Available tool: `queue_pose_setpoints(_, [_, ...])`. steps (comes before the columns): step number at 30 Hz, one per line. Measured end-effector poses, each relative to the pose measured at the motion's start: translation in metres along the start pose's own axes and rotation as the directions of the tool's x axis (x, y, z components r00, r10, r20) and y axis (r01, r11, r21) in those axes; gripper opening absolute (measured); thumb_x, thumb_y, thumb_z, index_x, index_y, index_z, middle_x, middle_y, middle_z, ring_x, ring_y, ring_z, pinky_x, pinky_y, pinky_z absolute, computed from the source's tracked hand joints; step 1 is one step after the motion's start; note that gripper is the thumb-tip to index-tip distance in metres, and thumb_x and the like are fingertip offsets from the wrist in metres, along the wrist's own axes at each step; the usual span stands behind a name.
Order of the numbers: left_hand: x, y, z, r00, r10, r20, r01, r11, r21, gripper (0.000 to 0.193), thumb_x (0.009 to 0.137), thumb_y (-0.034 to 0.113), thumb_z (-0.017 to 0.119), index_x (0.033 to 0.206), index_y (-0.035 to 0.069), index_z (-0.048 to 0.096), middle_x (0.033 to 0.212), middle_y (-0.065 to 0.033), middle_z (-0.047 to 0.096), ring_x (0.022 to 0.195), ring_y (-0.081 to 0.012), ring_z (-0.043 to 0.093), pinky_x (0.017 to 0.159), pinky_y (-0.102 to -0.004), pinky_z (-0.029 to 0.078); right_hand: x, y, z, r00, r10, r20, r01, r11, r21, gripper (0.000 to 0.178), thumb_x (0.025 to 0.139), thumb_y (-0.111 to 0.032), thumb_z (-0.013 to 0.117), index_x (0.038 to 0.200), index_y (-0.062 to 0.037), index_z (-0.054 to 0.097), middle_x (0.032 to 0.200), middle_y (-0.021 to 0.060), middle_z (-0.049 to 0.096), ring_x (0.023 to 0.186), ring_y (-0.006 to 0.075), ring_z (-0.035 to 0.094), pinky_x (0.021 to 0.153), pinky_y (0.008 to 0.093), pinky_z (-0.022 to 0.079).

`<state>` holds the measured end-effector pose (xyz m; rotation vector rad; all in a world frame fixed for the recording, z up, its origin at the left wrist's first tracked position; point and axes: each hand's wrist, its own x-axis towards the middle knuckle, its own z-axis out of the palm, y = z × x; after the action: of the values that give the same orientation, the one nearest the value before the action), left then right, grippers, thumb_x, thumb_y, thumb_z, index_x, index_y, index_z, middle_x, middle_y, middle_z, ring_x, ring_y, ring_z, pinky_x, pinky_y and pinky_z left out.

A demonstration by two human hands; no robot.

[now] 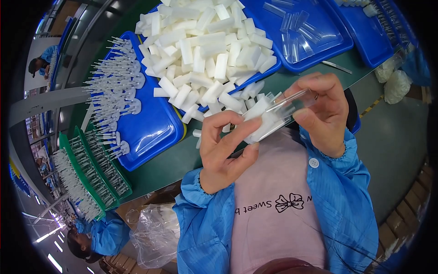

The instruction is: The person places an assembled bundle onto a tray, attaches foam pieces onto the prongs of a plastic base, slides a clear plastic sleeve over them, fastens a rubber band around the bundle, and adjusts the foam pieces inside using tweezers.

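In front of my chest, my right hand (325, 109) grips one end of a clear plastic tube (292, 101) between thumb and fingers. My left hand (228, 148) is closed at the other end, its fingertips on a white foam block (259, 108). White foam shows against and partly within the clear plastic; how far in it sits I cannot tell. Just beyond my hands rises a large heap of white foam blocks (210, 43), some spilling off its blue tray onto the green table. More clear tubes (296, 34) lie in a blue tray (340, 43) at the far right.
Left of the heap, a blue tray (150, 137) holds many white thin-stemmed parts (114, 82). Green racks (91, 169) with similar parts stand nearer left. A slim metal tool (336, 67) lies by the table edge. A co-worker (102, 235) is at lower left; clear bags (157, 233) are below the table.
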<state>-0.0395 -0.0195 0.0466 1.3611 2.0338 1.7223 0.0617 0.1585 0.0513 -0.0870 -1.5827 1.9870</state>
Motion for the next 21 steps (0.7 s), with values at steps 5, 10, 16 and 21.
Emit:
queue_pose_setpoints(5, [-0.001, -0.004, -0.002, 1.000, 0.013, 0.017, -0.013, 1.000, 0.002, 0.047, 0.061, 0.000, 0.069, 0.108, 0.005, 0.067, 0.100, -0.0102, 0.050, 0.090, -0.0222, 0.051, 0.076, -0.0317, 0.045, 0.003, -0.005, -0.005, 0.991, 0.126, 0.048, -0.128, 0.991, 0.048, 0.040, 0.080, -0.004, 0.069, 0.114, 0.0035, 0.049, 0.106, 0.0127, 0.058, 0.098, 0.0193, 0.059, 0.088, 0.0317, 0.047])
queue_pose_setpoints(10, [0.002, -0.003, 0.002, 1.000, 0.009, -0.022, -0.009, 1.000, 0.013, 0.048, 0.061, -0.002, 0.069, 0.109, 0.003, 0.066, 0.101, -0.0099, 0.050, 0.090, -0.0216, 0.051, 0.079, -0.0313, 0.045, 0.006, -0.009, -0.005, 0.992, 0.118, 0.052, -0.115, 0.992, -0.061, 0.034, 0.080, -0.003, 0.068, 0.110, 0.0038, 0.054, 0.103, 0.0112, 0.059, 0.098, 0.0182, 0.058, 0.088, 0.0310, 0.045])
queue_pose_setpoints(16, [0.002, -0.014, 0.000, 0.949, -0.266, -0.167, 0.229, 0.950, -0.213, 0.043, 0.065, -0.005, 0.071, 0.106, -0.001, 0.062, 0.116, -0.0125, 0.052, 0.101, -0.0196, 0.054, 0.084, -0.0296, 0.046, 0.009, -0.014, -0.020, 0.987, 0.048, 0.155, 0.018, 0.917, -0.399, 0.023, 0.080, -0.006, 0.067, 0.100, 0.0010, 0.059, 0.098, 0.0099, 0.062, 0.096, 0.0197, 0.057, 0.087, 0.0320, 0.043])
queue_pose_setpoints(21, [-0.004, -0.012, 0.002, 0.947, -0.309, -0.092, 0.279, 0.927, -0.250, 0.042, 0.068, 0.002, 0.076, 0.107, -0.001, 0.062, 0.117, -0.0130, 0.053, 0.101, -0.0181, 0.055, 0.084, -0.0282, 0.047, 0.005, -0.007, -0.021, 1.000, 0.027, -0.011, -0.029, 0.900, -0.436, 0.018, 0.079, -0.006, 0.067, 0.096, -0.0020, 0.061, 0.094, 0.0082, 0.064, 0.104, 0.0224, 0.053, 0.095, 0.0373, 0.038])
